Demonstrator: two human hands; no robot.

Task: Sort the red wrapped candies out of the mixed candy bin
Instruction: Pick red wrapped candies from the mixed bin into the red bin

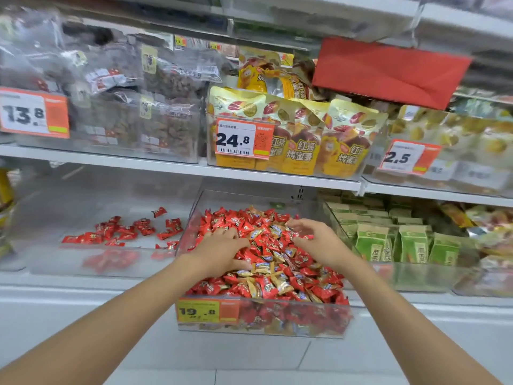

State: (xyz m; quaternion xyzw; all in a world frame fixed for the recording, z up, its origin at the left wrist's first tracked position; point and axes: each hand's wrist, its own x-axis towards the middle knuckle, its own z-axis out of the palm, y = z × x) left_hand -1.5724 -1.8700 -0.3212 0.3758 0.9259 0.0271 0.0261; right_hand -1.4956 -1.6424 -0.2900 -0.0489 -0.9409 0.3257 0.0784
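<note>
A clear plastic mixed candy bin (277, 326) stands on the lower shelf, heaped with red wrapped candies (266, 287) and gold wrapped candies (280, 282). My left hand (222, 251) lies on the left of the heap, fingers spread and dug into the candies. On the heap's far right, my right hand (316, 240) rests with loosely curved fingers touching the candies; I cannot tell whether it holds one. To the left of the bin, a loose group of red candies (125, 232) lies in another clear bin (83, 262).
A yellow price tag reading 19.8 (200, 311) is on the bin's front. Green cartons (388, 243) fill the bin to the right. The shelf above (166, 165) carries yellow snack bags (302, 140) and clear bags of dark snacks (155, 112). A red sign (388, 70) hangs overhead.
</note>
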